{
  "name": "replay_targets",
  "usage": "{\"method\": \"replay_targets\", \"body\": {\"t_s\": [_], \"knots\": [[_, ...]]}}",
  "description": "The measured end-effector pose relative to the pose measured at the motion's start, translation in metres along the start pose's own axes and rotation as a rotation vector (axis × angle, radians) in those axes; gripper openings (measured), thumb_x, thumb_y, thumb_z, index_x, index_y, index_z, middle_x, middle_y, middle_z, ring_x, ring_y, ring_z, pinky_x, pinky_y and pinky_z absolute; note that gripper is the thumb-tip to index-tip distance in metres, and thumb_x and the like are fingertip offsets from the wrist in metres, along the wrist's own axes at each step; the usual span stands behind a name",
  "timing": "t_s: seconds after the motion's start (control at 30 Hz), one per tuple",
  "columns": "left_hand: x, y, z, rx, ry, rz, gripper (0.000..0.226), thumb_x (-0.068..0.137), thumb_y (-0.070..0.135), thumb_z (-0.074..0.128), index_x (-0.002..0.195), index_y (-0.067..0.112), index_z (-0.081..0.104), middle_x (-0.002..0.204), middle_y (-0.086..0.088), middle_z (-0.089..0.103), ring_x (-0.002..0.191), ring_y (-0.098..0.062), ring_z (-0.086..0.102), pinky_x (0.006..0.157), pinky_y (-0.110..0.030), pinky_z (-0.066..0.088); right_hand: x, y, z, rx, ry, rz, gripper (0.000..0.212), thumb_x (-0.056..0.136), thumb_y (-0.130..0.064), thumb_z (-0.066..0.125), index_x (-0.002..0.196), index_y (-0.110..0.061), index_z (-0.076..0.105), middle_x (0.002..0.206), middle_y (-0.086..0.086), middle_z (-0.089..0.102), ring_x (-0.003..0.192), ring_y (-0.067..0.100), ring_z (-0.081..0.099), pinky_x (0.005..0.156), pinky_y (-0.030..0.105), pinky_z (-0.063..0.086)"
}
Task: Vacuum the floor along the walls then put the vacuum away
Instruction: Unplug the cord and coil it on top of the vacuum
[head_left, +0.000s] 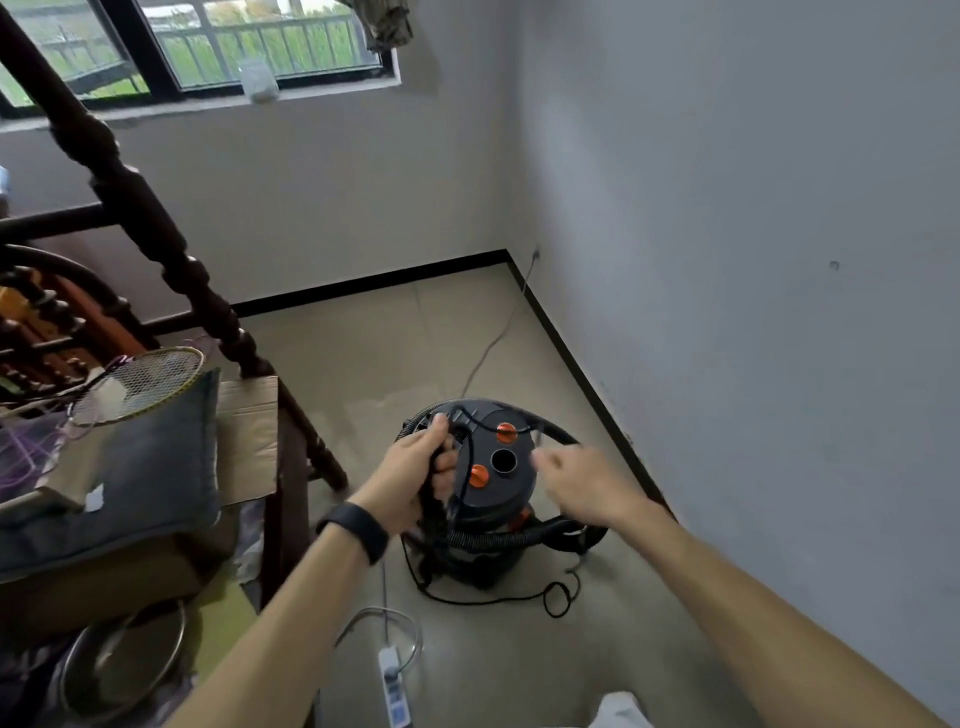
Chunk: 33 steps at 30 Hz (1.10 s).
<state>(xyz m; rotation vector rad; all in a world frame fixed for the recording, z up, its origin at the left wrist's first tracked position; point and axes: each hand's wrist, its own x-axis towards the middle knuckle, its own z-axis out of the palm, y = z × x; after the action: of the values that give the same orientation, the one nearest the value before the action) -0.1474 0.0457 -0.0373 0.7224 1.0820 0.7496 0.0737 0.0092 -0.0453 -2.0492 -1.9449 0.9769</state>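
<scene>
Upright vacuum beside the wall, cord being gathered

The vacuum (514, 486) stands on the floor (415, 338) near the wall (753, 260), long axis vertical, lid facing up, with its hose (483, 540) looped around the body. At the lid's edge away from the wall, the left hand (421, 462) has its grip curled tight round a bundle of black cord (498, 601). On the wall side the right hand (576, 483) hovers over the lid, too blurred to tell its grip. The drum looks rigid, bulky and fairly heavy, best lifted by its top. Hose and cord are floppy and likely to snag.
</scene>
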Motion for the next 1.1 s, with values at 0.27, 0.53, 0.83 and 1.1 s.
{"method": "replay_targets", "body": {"t_s": [0.27,0.53,0.83,1.1], "knots": [[-0.003,-0.01,0.034,0.718,0.151,0.362,0.034,0.104,0.041,0.04,0.093,0.013,0.056,0.079,-0.001,0.067,0.072,-0.02,0.062,0.069,-0.04,0.05,-0.016,-0.041,-0.043,0.349,-0.264,-0.273,0.012,0.074,-0.018,0.071,0.071,-0.026,0.063,0.071,-0.005,0.059,0.068,0.014,0.056,0.069,0.038,0.049],[-0.029,0.032,0.035,0.174,-0.201,0.007,0.05,0.097,0.049,0.05,0.055,0.021,0.051,0.052,0.007,0.027,0.04,-0.008,0.018,0.035,-0.017,0.017,0.003,0.003,-0.034,0.333,0.409,-0.268,0.029,0.089,-0.007,0.068,0.093,-0.034,0.06,0.106,-0.007,0.062,0.094,-0.004,0.061,0.078,0.011,0.05],[-0.031,0.112,0.002,-0.3,0.014,0.208,0.043,0.102,0.046,0.04,0.065,0.024,0.037,0.044,0.013,0.025,0.031,-0.001,0.02,0.037,-0.016,0.009,0.01,0.031,0.003,0.501,0.165,-0.239,0.071,0.09,-0.084,0.046,0.053,-0.024,0.044,0.053,-0.004,0.041,0.052,0.017,0.039,0.056,0.029,0.036],[-0.028,0.129,-0.056,-0.368,0.179,0.338,0.037,0.105,0.04,0.037,0.075,0.021,0.047,0.048,0.011,0.031,0.034,-0.005,0.024,0.037,-0.018,0.019,-0.011,0.095,0.047,0.172,0.184,0.261,0.049,0.11,-0.051,0.026,0.092,-0.016,0.054,0.089,0.01,0.062,0.085,0.027,0.057,0.074,0.039,0.043]]}}
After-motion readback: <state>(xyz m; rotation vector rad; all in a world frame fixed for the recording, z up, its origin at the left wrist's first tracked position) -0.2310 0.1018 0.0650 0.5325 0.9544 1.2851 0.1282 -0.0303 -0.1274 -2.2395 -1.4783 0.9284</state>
